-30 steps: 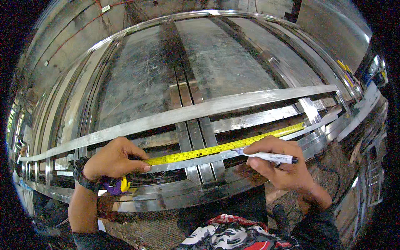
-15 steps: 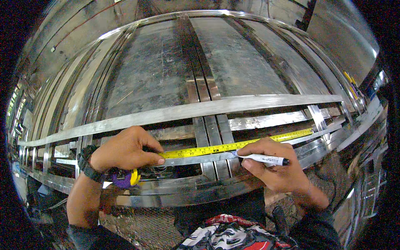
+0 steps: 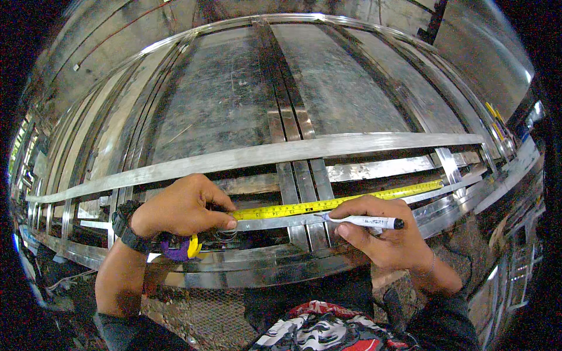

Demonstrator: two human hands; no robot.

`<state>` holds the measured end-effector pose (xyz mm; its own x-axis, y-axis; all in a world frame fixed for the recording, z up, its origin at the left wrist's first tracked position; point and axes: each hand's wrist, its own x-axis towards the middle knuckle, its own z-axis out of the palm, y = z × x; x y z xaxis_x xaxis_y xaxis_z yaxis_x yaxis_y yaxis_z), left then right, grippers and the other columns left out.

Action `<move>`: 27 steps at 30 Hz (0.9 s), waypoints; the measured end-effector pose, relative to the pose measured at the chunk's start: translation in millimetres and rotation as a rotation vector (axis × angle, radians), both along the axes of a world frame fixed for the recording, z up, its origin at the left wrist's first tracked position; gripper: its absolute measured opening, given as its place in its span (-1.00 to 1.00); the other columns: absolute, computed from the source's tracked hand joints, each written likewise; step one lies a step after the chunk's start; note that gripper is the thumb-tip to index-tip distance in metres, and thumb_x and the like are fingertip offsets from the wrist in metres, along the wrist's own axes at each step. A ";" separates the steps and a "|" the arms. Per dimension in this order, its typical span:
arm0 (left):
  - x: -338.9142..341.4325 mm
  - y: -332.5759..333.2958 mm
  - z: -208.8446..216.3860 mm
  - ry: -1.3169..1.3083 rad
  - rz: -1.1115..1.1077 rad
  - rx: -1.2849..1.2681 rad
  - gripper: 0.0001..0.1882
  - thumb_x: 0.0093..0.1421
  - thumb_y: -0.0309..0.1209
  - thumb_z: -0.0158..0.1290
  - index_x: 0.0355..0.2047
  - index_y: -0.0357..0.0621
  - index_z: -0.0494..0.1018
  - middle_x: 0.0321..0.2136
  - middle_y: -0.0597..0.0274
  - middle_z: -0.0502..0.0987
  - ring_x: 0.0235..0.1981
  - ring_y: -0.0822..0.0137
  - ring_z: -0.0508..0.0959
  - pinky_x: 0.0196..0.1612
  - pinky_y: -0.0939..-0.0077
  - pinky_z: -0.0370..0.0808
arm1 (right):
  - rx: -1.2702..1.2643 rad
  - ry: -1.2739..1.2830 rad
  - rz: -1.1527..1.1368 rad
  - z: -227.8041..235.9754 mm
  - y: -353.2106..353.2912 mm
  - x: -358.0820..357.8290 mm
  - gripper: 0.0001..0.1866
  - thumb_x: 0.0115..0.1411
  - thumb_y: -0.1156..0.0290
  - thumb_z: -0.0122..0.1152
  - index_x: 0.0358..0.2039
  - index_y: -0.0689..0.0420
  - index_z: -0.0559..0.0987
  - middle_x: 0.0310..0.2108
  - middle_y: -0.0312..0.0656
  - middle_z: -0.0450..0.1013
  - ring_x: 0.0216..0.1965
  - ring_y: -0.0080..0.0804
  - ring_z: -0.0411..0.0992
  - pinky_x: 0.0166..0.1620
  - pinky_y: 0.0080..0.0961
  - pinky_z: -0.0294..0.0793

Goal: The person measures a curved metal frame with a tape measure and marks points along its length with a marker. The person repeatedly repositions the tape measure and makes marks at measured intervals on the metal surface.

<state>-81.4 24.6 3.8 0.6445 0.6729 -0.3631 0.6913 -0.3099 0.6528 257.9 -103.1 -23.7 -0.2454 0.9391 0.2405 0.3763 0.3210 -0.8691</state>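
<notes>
My left hand [image 3: 184, 207] pinches the yellow blade of a tape measure [image 3: 281, 210] between thumb and forefinger. Below that wrist shows the tape's purple and yellow case [image 3: 181, 248], partly hidden. The blade runs rightward along a narrow flat metal strip [image 3: 263, 223]. In my right hand [image 3: 383, 234] is a white marker [image 3: 374, 222] with a dark end, its tip pointing left at the strip, just below the blade. Whether the tip touches the strip I cannot tell. My right fingers also rest close against the blade and strip.
A long, wide flat metal bar [image 3: 246, 157] lies across the frame beyond the tape. Shiny metal crossbars [image 3: 304, 205] run away from me, and large grey panels [image 3: 216, 93] fill the far area. The frame's front rail [image 3: 257, 275] is close to my body.
The marker tip has shifted slightly left along the strip. Both hands keep their grips, and the whole view has moved a little.
</notes>
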 end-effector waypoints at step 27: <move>0.1 -4.2 5.7 -0.007 0.039 -0.010 -0.70 0.21 -0.32 0.41 -0.15 -0.29 0.73 -0.40 0.11 0.76 -0.40 0.47 0.64 -0.26 0.46 0.57 | 0.153 -0.055 -0.003 -5.3 0.0 -0.2 -0.73 0.25 0.45 0.46 -0.04 0.15 0.78 -0.23 -0.05 0.72 -0.26 -0.24 0.70 -0.13 -0.39 0.61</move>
